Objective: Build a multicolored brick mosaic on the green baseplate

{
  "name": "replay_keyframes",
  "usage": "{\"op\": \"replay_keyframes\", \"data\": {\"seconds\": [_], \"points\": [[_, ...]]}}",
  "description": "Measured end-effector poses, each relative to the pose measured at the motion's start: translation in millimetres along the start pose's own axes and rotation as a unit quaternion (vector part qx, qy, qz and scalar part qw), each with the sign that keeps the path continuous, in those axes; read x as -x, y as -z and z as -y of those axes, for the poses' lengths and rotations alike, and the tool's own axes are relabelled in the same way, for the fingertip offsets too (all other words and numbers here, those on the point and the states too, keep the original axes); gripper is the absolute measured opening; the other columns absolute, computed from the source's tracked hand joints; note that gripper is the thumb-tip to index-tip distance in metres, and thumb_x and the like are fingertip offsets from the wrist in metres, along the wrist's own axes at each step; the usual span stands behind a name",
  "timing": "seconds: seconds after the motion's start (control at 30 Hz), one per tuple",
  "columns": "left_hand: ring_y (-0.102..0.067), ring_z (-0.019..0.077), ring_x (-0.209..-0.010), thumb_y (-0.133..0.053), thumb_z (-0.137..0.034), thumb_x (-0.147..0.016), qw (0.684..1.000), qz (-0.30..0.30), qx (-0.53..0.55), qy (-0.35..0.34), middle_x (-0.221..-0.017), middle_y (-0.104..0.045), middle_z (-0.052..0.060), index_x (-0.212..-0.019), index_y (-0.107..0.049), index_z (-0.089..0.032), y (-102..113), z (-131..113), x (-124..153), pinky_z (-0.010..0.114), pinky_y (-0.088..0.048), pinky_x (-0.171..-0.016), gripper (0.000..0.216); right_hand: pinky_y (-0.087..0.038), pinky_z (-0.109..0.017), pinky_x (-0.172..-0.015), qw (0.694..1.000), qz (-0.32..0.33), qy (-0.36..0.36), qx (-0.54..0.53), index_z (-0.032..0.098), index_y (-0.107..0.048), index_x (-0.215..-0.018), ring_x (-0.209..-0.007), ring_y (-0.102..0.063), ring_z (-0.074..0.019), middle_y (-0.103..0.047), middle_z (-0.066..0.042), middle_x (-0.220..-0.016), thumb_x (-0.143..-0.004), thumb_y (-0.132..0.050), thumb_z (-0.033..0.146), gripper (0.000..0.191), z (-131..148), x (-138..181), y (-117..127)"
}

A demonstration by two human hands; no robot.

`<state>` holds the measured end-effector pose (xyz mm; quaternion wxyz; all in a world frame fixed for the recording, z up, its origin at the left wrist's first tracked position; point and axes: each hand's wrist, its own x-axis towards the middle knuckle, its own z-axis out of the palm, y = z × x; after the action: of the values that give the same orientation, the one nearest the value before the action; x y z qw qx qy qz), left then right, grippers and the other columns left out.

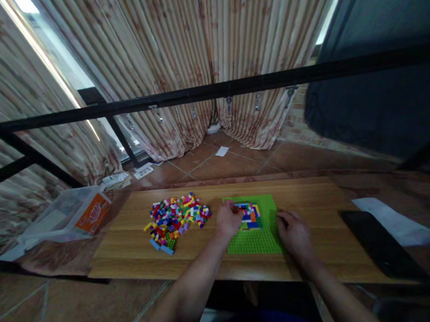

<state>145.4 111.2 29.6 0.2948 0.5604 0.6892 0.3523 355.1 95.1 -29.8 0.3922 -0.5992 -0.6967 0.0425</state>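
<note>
A green studded baseplate [253, 245] lies on the wooden table, with a flat patch of multicoloured toy bricks [251, 216] built on it. My left hand [228, 220] reaches over the plate's left side, its fingers closed at the left edge of the built bricks; whatever is between the fingertips is hidden. Beside the plate's right edge rests my right hand [295, 234], fingers curled and thumb tip close to the edge. Whether it holds anything is too small to tell. Left of the plate spreads a pile of loose toy bricks [178, 214].
The wooden table [208, 258] has a black flat panel [381, 244] and white paper [394, 221] at its right. A clear plastic bin [64, 212] with an orange label stands left. A black metal bar [195, 95] crosses beyond the table, before striped curtains [176, 45].
</note>
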Motion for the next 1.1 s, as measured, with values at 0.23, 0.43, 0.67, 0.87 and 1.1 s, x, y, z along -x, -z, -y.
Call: {"op": "replay_keyframes", "data": {"seconds": [0.23,0.43,0.67,0.87,1.1], "points": [[-0.062,0.0149,-0.093,-0.059,-0.008,-0.076,0.996,-0.060,-0.013,-0.058,-0.106,-0.064,0.006,-0.107,-0.059,-0.018,34,27,37,0.026,-0.049,-0.083,0.032,-0.049,-0.038,-0.081,1.000,-0.008,0.008,0.009,0.016,-0.067,-0.089,-0.084,-0.060,-0.0243,-0.066,-0.012,-0.092,-0.085,-0.043,0.033,0.029,-7,2,-2],[-0.061,0.0180,-0.086,-0.051,-0.007,-0.080,0.988,-0.110,-0.091,-0.055,-0.091,-0.064,0.006,-0.090,-0.063,-0.018,92,76,51,0.032,-0.049,-0.081,0.019,-0.049,-0.039,-0.082,1.000,-0.010,0.008,0.014,0.016,-0.066,-0.089,-0.084,-0.061,-0.0246,-0.066,-0.012,-0.093,-0.084,-0.043,0.032,0.029,-4,2,-2],[-0.060,0.0167,-0.083,-0.052,-0.008,-0.080,0.979,-0.091,-0.158,-0.086,-0.089,-0.064,0.004,-0.086,-0.065,-0.020,100,87,51,0.029,-0.047,-0.079,0.019,-0.049,-0.039,-0.080,1.000,-0.007,0.013,0.018,0.016,-0.066,-0.089,-0.084,-0.060,-0.0250,-0.066,-0.012,-0.092,-0.085,-0.042,0.033,0.030,-3,2,0],[-0.060,0.0220,-0.085,-0.058,-0.017,-0.079,0.970,-0.097,-0.206,-0.086,-0.089,-0.064,0.007,-0.090,-0.065,-0.019,87,78,49,0.033,-0.046,-0.079,0.012,-0.049,-0.039,-0.080,1.000,-0.010,0.008,0.017,0.016,-0.066,-0.089,-0.084,-0.061,-0.0250,-0.066,-0.013,-0.093,-0.085,-0.043,0.033,0.029,-6,2,-2],[-0.061,0.0233,-0.085,-0.052,-0.011,-0.080,0.970,-0.107,-0.198,-0.089,-0.088,-0.065,0.008,-0.090,-0.066,-0.018,84,79,46,0.036,-0.048,-0.080,0.019,-0.049,-0.039,-0.081,1.000,-0.003,0.007,0.014,0.016,-0.066,-0.088,-0.083,-0.061,-0.0243,-0.066,-0.012,-0.091,-0.084,-0.044,0.031,0.027,-6,2,-2]]}}
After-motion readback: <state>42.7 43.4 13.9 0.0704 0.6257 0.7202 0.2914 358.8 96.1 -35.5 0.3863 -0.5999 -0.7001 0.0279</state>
